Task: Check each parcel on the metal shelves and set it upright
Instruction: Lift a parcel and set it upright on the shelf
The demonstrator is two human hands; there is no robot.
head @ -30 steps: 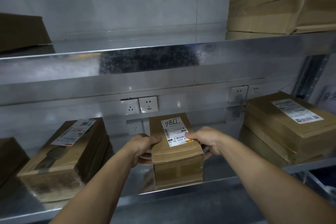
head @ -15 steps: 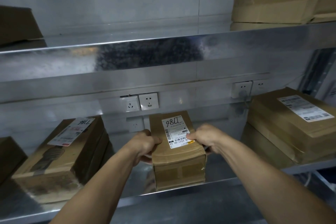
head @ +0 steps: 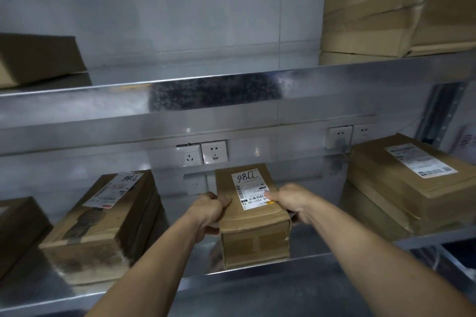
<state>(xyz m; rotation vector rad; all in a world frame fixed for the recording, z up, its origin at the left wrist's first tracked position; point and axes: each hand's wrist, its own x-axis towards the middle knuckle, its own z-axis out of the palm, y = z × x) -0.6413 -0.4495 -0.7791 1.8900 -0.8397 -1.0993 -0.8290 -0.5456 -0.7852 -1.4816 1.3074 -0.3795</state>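
On the lower shelf [head: 203,278], in the middle, you have the small box [head: 253,229] clasped from both sides. Your left hand [head: 210,213] curls round its left top edge. Your right hand [head: 291,203] curls round the right, thumb on the label [head: 248,188]. The box sits near the front lip, apparently resting on the metal, label facing up. By my reading you are partway through: this parcel is the one in hand, and I cannot tell whether it already stands right. The printed box [head: 103,224] to the left, the stack [head: 401,188] on the right and the large boxes [head: 396,8] on the upper shelf [head: 103,108] lie flat and likely remain to be checked.
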